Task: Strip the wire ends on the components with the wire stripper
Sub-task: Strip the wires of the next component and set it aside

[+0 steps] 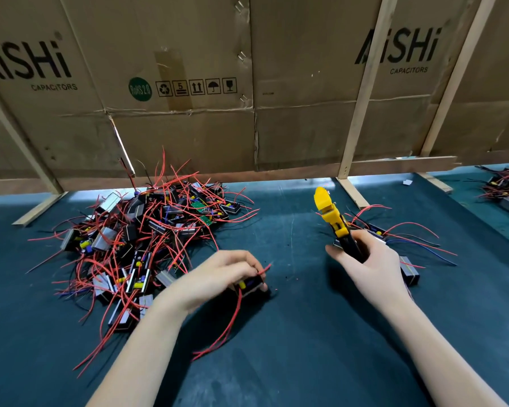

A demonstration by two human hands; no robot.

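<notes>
**Yellow stripper raised, one component held ready**

Yellow and black, the wire stripper (334,220) is taken as the landmark for all positions below. It is gripped by the right hand (370,259), whose fingers are curled round the black handles; the yellow head is pointed up and away from the person, clear of the mat, presumably so that a wire end can be fed into it. Whether the tool's head is open or closed cannot be told.

To the left of the stripper and nearer the person, one component (252,284) is pinched by the left hand (221,277) just above the dark green mat (306,333). A short red wire end (264,270) is presented upward toward the stripper, though well apart from it; a longer red lead (218,339) is left trailing toward the person. By judgement, this end has not yet been stripped.

Far left of the stripper lies the large pile (147,239), likely the unprocessed stock. Just behind and right of the stripper lies a small group (394,239), probably the finished pieces.

Counts: one stripper, one held component, two hands. The large pile holds dozens and cannot be counted exactly; at least two units are visible in the small group. A third heap (506,192) lies far right, beyond a wooden strut (362,98) of the cardboard backdrop (188,127).
</notes>
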